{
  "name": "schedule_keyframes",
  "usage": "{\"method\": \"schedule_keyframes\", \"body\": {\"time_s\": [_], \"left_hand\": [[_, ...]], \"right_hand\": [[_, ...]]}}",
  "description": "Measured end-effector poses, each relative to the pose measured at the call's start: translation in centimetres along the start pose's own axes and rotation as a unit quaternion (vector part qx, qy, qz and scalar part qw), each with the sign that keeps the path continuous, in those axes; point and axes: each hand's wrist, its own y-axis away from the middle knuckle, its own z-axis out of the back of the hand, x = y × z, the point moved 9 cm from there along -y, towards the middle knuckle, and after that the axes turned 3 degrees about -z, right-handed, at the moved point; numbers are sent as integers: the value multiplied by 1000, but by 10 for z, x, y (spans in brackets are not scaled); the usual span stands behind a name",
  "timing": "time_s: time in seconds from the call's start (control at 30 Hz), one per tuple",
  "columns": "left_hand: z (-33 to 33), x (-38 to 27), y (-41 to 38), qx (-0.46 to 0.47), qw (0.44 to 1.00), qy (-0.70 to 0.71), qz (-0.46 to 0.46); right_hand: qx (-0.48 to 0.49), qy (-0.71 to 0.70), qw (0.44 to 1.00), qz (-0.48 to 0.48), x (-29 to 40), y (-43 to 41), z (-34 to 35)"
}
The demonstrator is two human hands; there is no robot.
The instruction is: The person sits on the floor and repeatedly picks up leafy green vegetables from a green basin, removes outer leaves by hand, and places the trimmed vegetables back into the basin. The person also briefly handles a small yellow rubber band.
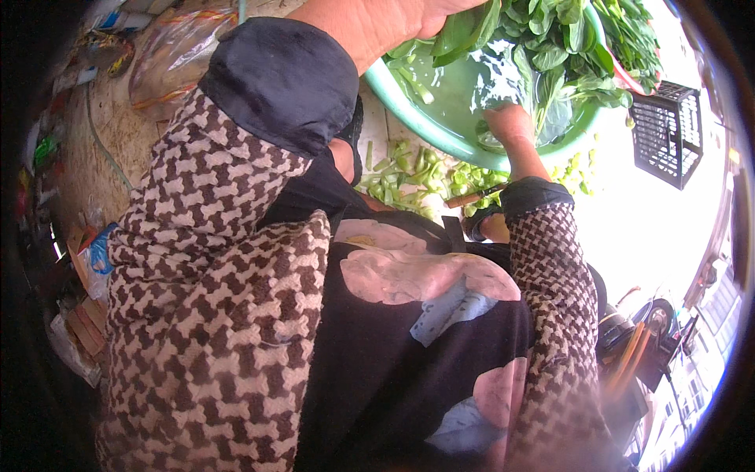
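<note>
A pale green plastic basin [416,127] of water stands before me, with leafy greens [551,53] heaped in its far side. My left hand [424,17] reaches over the basin's left rim, beside broad green leaves [472,32]. The picture's top edge cuts off its fingers, so its grip is hidden. My right hand [510,123] is down at the water near the basin's front rim, its fingers curled, next to pale leaf stalks [540,112]. Whether it grips anything under the water cannot be made out.
Cut stalk ends [424,174] litter the floor below the basin, with a wooden-handled knife [472,197] among them. More greens [631,35] rise at the upper right, near a black plastic crate [669,133]. A clear plastic bag [177,59] lies at the left.
</note>
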Motion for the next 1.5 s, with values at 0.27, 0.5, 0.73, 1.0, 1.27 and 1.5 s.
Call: {"method": "schedule_keyframes", "body": {"time_s": [0.27,0.5,0.73,1.0,1.27,1.5], "left_hand": [[-1,33,3,8,986,141,93],[-12,48,39,-69,981,25,179],[-23,56,44,-79,969,148,181],[-24,48,45,-61,961,206,173],[1,13,26,-101,984,141,36],[9,-20,16,-88,992,86,13]], "right_hand": [[16,-553,833,-17,-25,-4,14],[-2,-705,701,106,44,64,101],[-106,-601,773,173,91,119,139],[-173,-504,822,202,108,145,153],[-62,-620,767,155,93,115,126],[-86,-266,949,144,54,63,61]]}}
